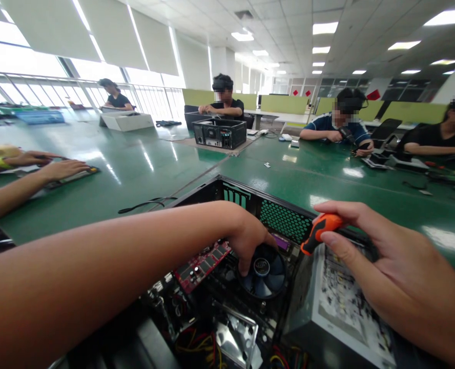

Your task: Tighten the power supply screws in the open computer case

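Observation:
An open black computer case (227, 182) lies in front of me on the green table. Down inside it, my left hand (248, 238) has its fingers closed round the edge of a round black CPU fan (268, 279). A red circuit board (202, 266) sits to the left of that fan. Over the right side of the case, my right hand (385, 256) grips an orange and black screwdriver handle (322, 233) between thumb and fingers; its shaft is not visible. Below this hand is a grey power supply box (308, 312) with a worn label.
A black cable (146, 204) lies left of the case. Another person's hands (64, 169) rest on a flat part at the left. Across the table, people work near another computer case (220, 134) and a white box (127, 120). Red and yellow wires (197, 341) fill the case's near end.

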`<state>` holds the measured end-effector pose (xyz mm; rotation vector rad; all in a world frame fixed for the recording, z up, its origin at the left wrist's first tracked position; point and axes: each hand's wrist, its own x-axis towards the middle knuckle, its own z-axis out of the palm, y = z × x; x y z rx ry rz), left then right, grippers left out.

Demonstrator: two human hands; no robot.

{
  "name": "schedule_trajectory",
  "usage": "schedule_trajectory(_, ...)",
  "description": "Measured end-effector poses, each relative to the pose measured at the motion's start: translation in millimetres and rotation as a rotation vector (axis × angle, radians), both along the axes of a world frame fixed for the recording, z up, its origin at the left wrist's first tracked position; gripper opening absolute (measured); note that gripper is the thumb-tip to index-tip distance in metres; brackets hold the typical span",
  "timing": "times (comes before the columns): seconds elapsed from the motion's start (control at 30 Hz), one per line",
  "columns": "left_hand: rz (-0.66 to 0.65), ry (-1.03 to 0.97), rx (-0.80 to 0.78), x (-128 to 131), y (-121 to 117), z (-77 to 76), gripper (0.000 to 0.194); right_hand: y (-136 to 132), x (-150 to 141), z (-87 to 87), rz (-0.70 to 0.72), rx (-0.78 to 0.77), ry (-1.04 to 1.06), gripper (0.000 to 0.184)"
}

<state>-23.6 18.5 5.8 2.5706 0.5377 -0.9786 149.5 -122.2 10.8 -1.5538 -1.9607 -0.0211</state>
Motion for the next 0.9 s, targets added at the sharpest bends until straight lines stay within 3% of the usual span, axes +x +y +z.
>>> schedule_trajectory(0.9, -0.010, -0.027, 0.003, -1.2, 0.6, -2.3, 0.097, 0.6, -0.6, -0.8, 0.009, -0.022, 0.018, 0.030)
